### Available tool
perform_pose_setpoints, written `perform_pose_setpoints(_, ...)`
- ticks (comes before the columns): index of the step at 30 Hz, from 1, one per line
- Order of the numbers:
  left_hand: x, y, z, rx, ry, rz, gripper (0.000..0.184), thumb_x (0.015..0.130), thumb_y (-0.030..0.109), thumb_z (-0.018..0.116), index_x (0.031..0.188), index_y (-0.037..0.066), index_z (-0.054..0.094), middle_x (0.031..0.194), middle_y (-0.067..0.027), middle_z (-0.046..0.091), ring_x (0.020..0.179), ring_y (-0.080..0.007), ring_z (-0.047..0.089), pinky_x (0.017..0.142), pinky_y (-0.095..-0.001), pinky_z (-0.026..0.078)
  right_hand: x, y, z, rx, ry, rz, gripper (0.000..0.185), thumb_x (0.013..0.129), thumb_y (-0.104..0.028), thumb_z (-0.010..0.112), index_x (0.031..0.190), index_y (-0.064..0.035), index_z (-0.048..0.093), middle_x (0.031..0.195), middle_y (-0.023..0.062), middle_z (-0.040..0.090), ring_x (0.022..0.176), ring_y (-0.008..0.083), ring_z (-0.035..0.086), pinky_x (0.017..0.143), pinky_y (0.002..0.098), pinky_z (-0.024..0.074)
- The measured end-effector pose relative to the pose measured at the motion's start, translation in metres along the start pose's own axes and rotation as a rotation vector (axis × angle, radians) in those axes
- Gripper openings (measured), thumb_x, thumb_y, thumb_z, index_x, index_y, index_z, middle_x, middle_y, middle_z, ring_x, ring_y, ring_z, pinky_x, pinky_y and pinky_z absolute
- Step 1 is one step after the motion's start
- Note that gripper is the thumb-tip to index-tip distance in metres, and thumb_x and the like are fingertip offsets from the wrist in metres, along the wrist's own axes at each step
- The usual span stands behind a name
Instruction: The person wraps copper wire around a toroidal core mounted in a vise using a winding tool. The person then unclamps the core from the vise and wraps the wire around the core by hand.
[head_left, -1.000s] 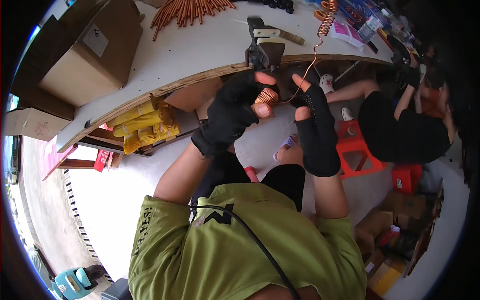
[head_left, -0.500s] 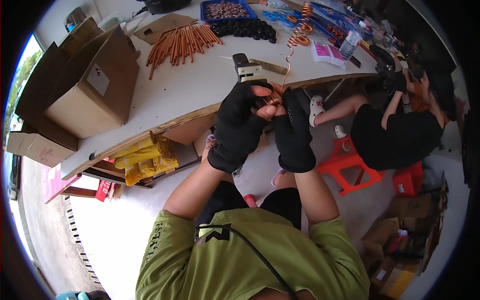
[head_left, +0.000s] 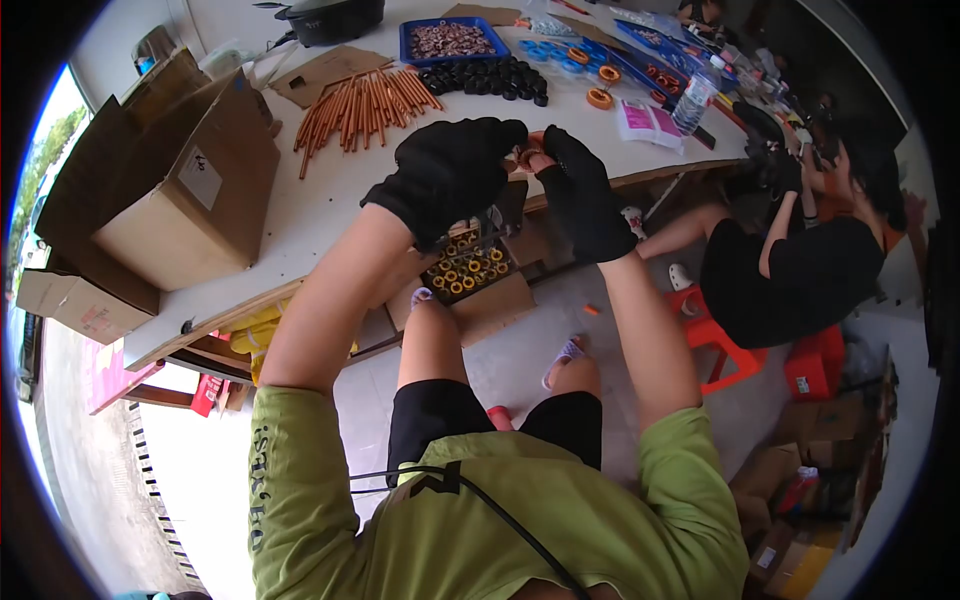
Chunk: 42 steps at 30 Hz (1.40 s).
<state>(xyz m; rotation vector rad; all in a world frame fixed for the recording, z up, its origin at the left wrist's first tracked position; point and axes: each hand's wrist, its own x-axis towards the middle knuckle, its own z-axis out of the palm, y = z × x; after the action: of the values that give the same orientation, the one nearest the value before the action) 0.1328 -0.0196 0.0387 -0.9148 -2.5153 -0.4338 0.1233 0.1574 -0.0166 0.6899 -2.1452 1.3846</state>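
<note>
Both hands wear black fingerless gloves and meet above the front edge of the worktable (head_left: 222, 285). Between their fingertips is a copper wire coil (head_left: 531, 156), mostly covered by the fingers. My left hand (head_left: 452, 165) is closed on it from the left, back of the glove upward. My right hand (head_left: 583, 193) pinches its right side. Just beyond lie black rings (head_left: 490, 82) in a heap and a fanned pile of copper-coloured rods (head_left: 362, 108). Several finished-looking orange coils (head_left: 600, 98) sit farther right.
A large cardboard box (head_left: 190, 195) stands at the left. Behind are a blue tray (head_left: 404, 46) of small rings and a water bottle (head_left: 698, 95). Under the table is a box of yellow rings (head_left: 468, 268). A co-worker (head_left: 820, 265) sits at the right on a red stool (head_left: 728, 360).
Both hands have moved up and forward with the coil, the arms stretching out. The long curly copper wire that rose from the coil no longer shows. The box of yellow rings has come into view.
</note>
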Motion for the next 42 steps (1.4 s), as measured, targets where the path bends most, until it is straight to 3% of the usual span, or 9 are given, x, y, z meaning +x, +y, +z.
perform_pose_setpoints(3, 0.000, -0.025, 0.018, -0.268, 0.017, -0.034, 0.028, 0.077, 0.012, 0.062, 0.104, 0.007, 0.058, 0.080, -0.0071, 0.060, 0.065, -0.0163, 0.059, 0.060, -0.0299, 0.047, 0.005, 0.015, 0.007, -0.069, -0.090, -0.005, 0.020, 0.088, -0.008, 0.051, 0.104, 0.0017, 0.056, 0.097, 0.0111, 0.061, 0.090, 0.0180, 0.058, 0.081, 0.0289, 0.0440)
perform_pose_setpoints(7, 0.006, -0.028, 0.015, -0.394, -0.226, -0.211, 0.032, 0.079, 0.016, 0.064, 0.108, 0.007, 0.058, 0.073, -0.0035, 0.059, 0.056, -0.0095, 0.054, 0.048, -0.0239, 0.042, 0.007, 0.025, 0.016, -0.132, -0.037, -0.139, 0.021, 0.083, -0.012, 0.056, 0.100, 0.0002, 0.056, 0.095, 0.0159, 0.060, 0.089, 0.0300, 0.058, 0.077, 0.0345, 0.0455)
perform_pose_setpoints(14, 0.002, -0.037, 0.031, -0.725, -0.232, -0.438, 0.043, 0.079, 0.027, 0.063, 0.113, 0.003, 0.055, 0.093, -0.0130, 0.064, 0.077, -0.0173, 0.060, 0.070, -0.0281, 0.048, 0.008, 0.012, 0.013, -0.193, -0.080, -0.211, 0.023, 0.080, -0.007, 0.056, 0.103, -0.0017, 0.054, 0.089, 0.0143, 0.058, 0.086, 0.0303, 0.056, 0.074, 0.0362, 0.0452)
perform_pose_setpoints(17, 0.007, -0.051, 0.038, -0.754, -0.276, -0.361, 0.031, 0.081, 0.021, 0.064, 0.108, 0.007, 0.058, 0.070, -0.0007, 0.055, 0.055, -0.0043, 0.046, 0.044, -0.0197, 0.037, 0.006, 0.023, 0.014, -0.221, -0.073, -0.239, 0.025, 0.082, -0.005, 0.053, 0.107, -0.0011, 0.053, 0.095, 0.0150, 0.057, 0.089, 0.0301, 0.056, 0.077, 0.0352, 0.0444)
perform_pose_setpoints(24, 0.015, -0.028, 0.010, -0.771, -0.399, -0.458, 0.020, 0.081, 0.020, 0.064, 0.094, 0.006, 0.057, 0.066, 0.0002, 0.051, 0.053, -0.0044, 0.047, 0.043, -0.0197, 0.036, 0.008, 0.022, 0.013, -0.162, -0.126, -0.098, 0.026, 0.082, -0.008, 0.056, 0.107, -0.0011, 0.054, 0.091, 0.0148, 0.058, 0.085, 0.0284, 0.057, 0.076, 0.0342, 0.0444)
perform_pose_setpoints(27, 0.016, -0.031, 0.018, -0.791, -0.353, -0.476, 0.022, 0.080, 0.022, 0.065, 0.093, 0.007, 0.057, 0.065, 0.0007, 0.051, 0.050, -0.0049, 0.046, 0.043, -0.0197, 0.037, -0.005, 0.002, 0.015, -0.453, 0.270, -0.340, 0.021, 0.083, -0.014, 0.057, 0.099, -0.0002, 0.056, 0.078, 0.0149, 0.056, 0.076, 0.0298, 0.055, 0.067, 0.0360, 0.0442)
perform_pose_setpoints(30, 0.011, -0.030, 0.026, -0.773, -0.250, -0.491, 0.023, 0.079, 0.023, 0.066, 0.092, 0.007, 0.058, 0.064, 0.0018, 0.051, 0.047, -0.0047, 0.045, 0.042, -0.0195, 0.037, -0.059, -0.024, 0.030, -0.064, 0.372, 0.177, 0.021, 0.086, -0.020, 0.054, 0.097, -0.0014, 0.056, 0.072, 0.0136, 0.053, 0.071, 0.0252, 0.055, 0.064, 0.0344, 0.0433)
perform_pose_setpoints(34, 0.013, -0.034, 0.028, -0.741, -0.259, -0.490, 0.026, 0.078, 0.023, 0.067, 0.097, 0.007, 0.060, 0.066, 0.0019, 0.054, 0.048, -0.0034, 0.044, 0.041, -0.0190, 0.036, -0.125, -0.024, 0.076, 1.015, -0.226, 0.943, 0.043, 0.090, -0.042, 0.047, 0.118, -0.0099, 0.048, 0.091, 0.0041, 0.058, 0.077, 0.0143, 0.057, 0.070, 0.0294, 0.0473)
perform_pose_setpoints(42, 0.018, -0.030, 0.023, -0.738, -0.315, -0.523, 0.032, 0.076, 0.026, 0.070, 0.100, 0.006, 0.062, 0.071, 0.0006, 0.058, 0.052, -0.0031, 0.045, 0.045, -0.0187, 0.037, -0.132, 0.031, 0.113, 1.807, 0.132, 0.847, 0.025, 0.089, -0.027, 0.054, 0.106, -0.0096, 0.051, 0.095, 0.0056, 0.057, 0.085, 0.0165, 0.057, 0.072, 0.0275, 0.0489)
